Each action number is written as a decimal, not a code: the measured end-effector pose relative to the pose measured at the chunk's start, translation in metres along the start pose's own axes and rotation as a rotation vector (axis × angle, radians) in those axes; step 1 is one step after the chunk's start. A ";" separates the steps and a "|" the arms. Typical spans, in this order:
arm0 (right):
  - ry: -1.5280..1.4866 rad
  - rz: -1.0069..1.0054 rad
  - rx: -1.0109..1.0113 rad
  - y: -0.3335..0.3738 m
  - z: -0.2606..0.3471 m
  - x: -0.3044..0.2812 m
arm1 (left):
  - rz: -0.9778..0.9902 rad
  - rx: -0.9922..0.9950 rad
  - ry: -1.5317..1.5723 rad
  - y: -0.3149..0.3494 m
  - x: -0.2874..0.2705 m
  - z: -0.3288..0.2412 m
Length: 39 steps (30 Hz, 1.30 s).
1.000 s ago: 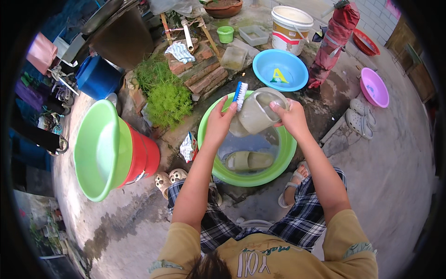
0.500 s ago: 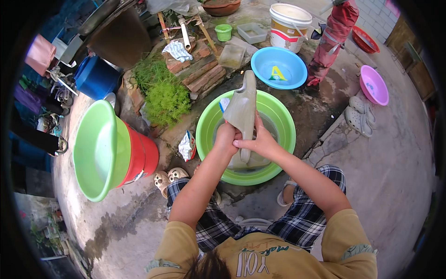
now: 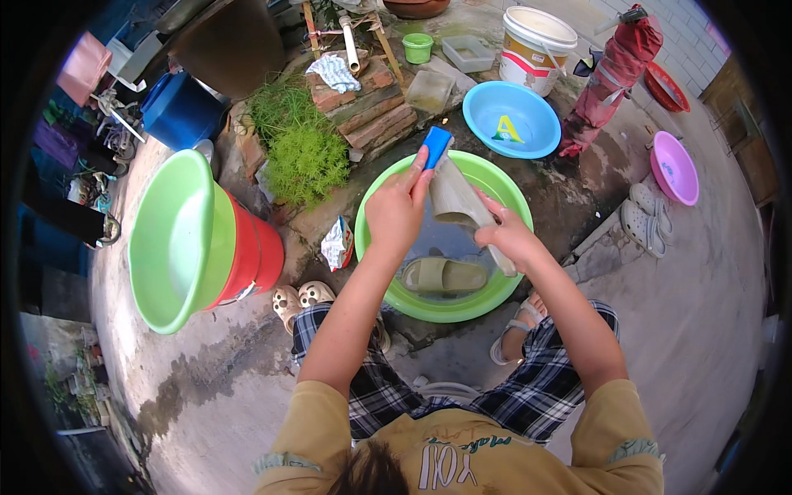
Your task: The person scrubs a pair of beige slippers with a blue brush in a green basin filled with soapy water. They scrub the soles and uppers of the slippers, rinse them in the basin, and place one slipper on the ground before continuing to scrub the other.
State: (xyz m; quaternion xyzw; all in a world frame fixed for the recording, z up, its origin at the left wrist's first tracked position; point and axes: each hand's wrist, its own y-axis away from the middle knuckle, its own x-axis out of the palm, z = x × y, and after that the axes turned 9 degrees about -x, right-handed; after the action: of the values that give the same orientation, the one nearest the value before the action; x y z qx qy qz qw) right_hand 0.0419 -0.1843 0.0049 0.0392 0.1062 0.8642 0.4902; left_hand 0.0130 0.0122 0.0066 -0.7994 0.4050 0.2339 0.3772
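My left hand is closed around a blue scrubbing brush, whose bristle side lies against the toe end of a grey-green slipper. The heel end of that slipper is gripped in my right hand, so it slants over a light green basin. A matching slipper lies in the basin's water, close to the near rim. Part of the brush is hidden behind my fingers.
To the left, a large green basin leans against a red bucket. A crumpled packet stands beside the wash basin. Beyond are a blue basin, a white-lidded bucket and bricks; a pink basin and grey clogs lie right.
The slipper has tilted from upright, and my hands have moved apart. My left hand has shifted up with the brush to the toe; my right now grips the heel. The second slipper has come into sight.
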 end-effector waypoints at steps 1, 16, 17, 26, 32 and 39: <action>0.005 0.006 0.006 0.002 0.000 0.001 | 0.004 -0.085 -0.024 -0.007 -0.002 0.006; 0.004 0.073 0.090 -0.007 -0.014 -0.022 | 0.124 0.196 -0.006 0.041 0.008 -0.017; 0.022 0.053 0.085 -0.006 -0.008 -0.019 | 0.156 0.241 -0.008 0.046 0.009 -0.021; 0.024 0.063 0.105 -0.011 -0.021 -0.032 | 0.224 0.254 0.032 0.045 0.000 -0.020; -0.175 0.257 0.039 0.001 -0.015 -0.042 | 0.270 -0.313 0.154 -0.016 -0.008 0.044; -0.708 0.540 0.135 0.001 0.010 -0.046 | 0.216 -0.425 0.689 -0.017 0.003 0.066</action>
State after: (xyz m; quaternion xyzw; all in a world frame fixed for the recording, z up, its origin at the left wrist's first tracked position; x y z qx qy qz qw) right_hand 0.0667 -0.2229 0.0164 0.3908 -0.0258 0.8856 0.2496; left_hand 0.0242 0.0691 -0.0287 -0.8439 0.5316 0.0692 0.0195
